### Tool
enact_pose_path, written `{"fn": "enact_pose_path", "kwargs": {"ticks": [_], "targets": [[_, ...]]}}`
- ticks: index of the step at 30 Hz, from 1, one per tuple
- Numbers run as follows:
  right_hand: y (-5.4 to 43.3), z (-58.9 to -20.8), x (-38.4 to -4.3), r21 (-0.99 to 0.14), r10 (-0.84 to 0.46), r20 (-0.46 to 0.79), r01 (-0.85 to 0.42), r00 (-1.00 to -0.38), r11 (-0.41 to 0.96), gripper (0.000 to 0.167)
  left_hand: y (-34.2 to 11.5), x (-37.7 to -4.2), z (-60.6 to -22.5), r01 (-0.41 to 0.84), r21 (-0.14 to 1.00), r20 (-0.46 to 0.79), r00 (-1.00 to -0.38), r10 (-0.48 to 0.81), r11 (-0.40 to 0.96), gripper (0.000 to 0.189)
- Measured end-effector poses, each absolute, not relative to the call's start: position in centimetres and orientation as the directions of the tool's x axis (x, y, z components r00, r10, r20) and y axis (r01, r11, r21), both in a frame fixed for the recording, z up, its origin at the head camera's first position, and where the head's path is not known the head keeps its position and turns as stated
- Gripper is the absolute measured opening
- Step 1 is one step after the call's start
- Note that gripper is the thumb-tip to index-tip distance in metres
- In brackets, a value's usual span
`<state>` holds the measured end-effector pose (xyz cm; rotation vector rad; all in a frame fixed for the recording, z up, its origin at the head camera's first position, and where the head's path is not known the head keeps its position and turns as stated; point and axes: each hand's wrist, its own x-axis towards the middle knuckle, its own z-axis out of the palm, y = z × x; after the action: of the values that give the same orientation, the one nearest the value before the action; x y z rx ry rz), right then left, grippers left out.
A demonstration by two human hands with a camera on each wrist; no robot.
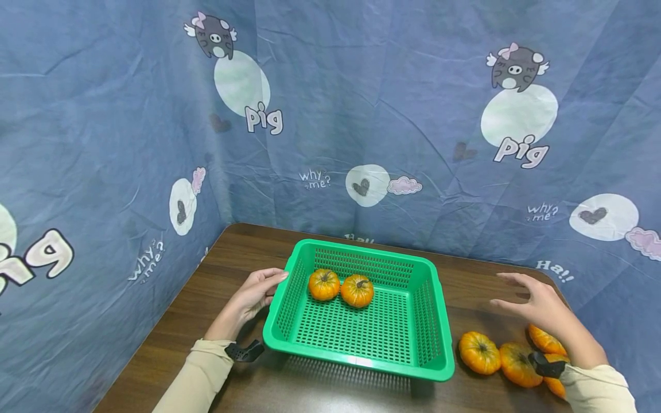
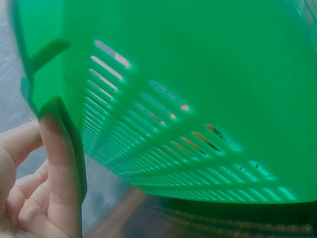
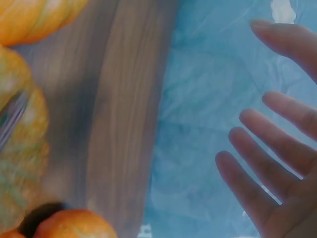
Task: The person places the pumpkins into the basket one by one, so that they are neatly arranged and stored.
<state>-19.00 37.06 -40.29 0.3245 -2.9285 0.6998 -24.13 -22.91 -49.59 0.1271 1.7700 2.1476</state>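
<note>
A green plastic basket with slotted walls stands in the middle of the head view. Two small orange pumpkins, one beside the other, lie inside toward its back left. My left hand grips the basket's left rim; the left wrist view shows the fingers at the slotted wall. To the right of the basket, my right hand is held above the table, its fingers spread and holding nothing. Nearer the body lie several more pumpkins, some partly hidden by the right forearm.
The brown wooden table carries everything. Blue cloth printed with pigs and words hangs behind it and along the left side. Black straps with camera mounts sit on both wrists, over light sleeves.
</note>
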Motion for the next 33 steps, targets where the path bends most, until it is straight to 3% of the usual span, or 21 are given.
{"fn": "enact_pose_path", "kwargs": {"ticks": [24,33], "targets": [[44.3,-43.0,-17.6,-0.324,-0.010,0.002,-0.010,-1.000,0.946,0.081,-22.9,-23.9,-49.2,-0.221,0.966,-0.169,-0.932,0.319,-0.135,0.025],[46.7,-44.4,-16.7,-0.336,0.056,-0.051,0.070,-0.997,0.939,0.089,-22.9,-23.9,-49.2,-0.219,0.968,-0.169,-0.931,0.323,-0.125,0.027]]}}
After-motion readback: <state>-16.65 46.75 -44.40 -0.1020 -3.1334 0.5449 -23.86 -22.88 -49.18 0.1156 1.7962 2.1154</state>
